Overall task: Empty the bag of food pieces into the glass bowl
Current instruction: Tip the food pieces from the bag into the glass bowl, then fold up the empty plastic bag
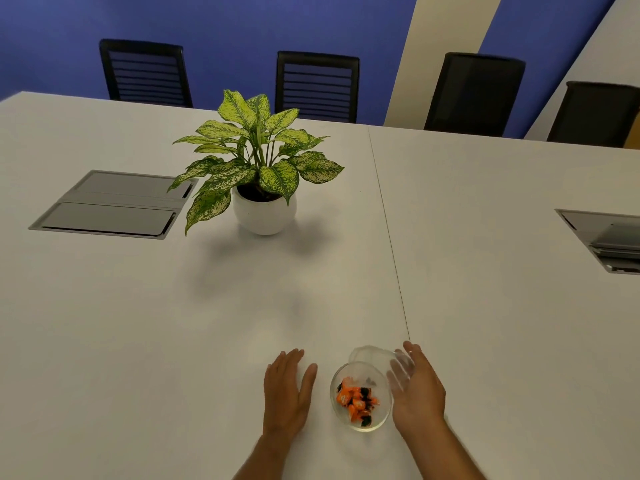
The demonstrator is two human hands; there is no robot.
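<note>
Glass bowl [361, 396] sits on white table [138, 323] at 6 o'clock, holding orange-and-black food pieces [358, 401]. Clear bag [372, 358] at the bowl's 12 o'clock, touching its rim. Right hand [417, 393] open at the bowl's 3 o'clock, fingers against the bag; grip unclear. Left hand [287, 393] flat at 9 o'clock, fingers together, thumb apart. Potted plant [258, 164] far at 11 o'clock.

Head view — high, forward and down over table [138, 323]

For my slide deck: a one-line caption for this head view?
Orange food pieces fill the glass bowl; clear bag behind it, both hands open.
</note>
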